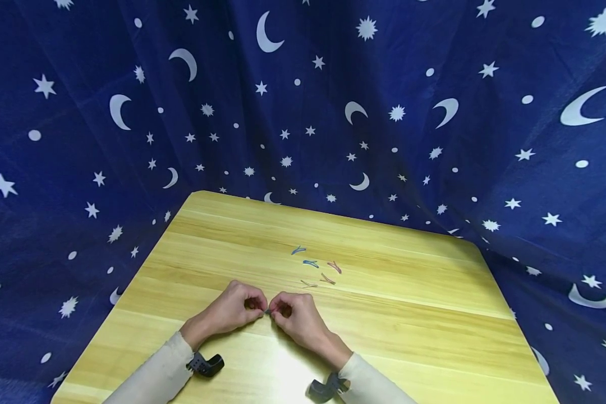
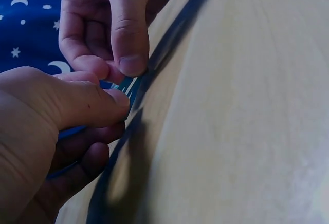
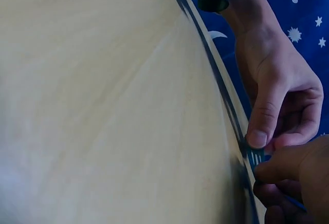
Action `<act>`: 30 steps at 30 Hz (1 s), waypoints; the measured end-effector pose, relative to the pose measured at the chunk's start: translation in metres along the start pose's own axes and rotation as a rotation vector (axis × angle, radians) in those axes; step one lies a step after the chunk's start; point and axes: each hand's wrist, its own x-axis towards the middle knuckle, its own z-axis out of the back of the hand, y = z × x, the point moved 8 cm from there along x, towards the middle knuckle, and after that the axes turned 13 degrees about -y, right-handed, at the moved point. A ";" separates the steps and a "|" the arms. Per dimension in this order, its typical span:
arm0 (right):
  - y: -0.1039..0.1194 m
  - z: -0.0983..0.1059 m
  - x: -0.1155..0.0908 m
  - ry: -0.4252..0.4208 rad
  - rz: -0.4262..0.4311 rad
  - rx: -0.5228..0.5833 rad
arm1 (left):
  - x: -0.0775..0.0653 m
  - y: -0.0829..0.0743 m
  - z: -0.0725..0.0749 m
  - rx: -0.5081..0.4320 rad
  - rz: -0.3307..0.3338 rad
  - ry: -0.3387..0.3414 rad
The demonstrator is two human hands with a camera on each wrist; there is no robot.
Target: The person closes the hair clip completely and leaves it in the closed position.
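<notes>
Between both hands, a small dark teal hair clip with pale slits is held just over the table. My left hand pinches one end between thumb and forefinger. From the other side, my right hand pinches the opposite end the same way. The fingertips nearly meet, so most of the clip is hidden; its striped middle part shows in the right wrist view. Beyond the hands lie several V-shaped hair clips: blue ones, a pinkish-red one, a brownish one and an olive one.
The wooden table stretches around the hands. A dark blue curtain with white moons and stars hangs behind it and on both sides. Black wrist devices sit on the left wrist and right wrist.
</notes>
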 end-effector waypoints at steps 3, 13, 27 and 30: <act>-0.001 -0.002 -0.001 0.010 0.006 -0.009 | -0.002 -0.001 -0.001 0.005 -0.020 -0.003; 0.000 -0.004 0.000 0.018 0.038 -0.044 | -0.003 0.000 -0.003 0.069 -0.031 0.009; -0.004 -0.001 -0.001 0.008 0.015 -0.028 | -0.004 0.002 -0.003 0.053 -0.020 0.012; -0.004 0.002 -0.001 0.003 0.010 -0.023 | -0.003 0.003 0.000 0.055 -0.012 0.008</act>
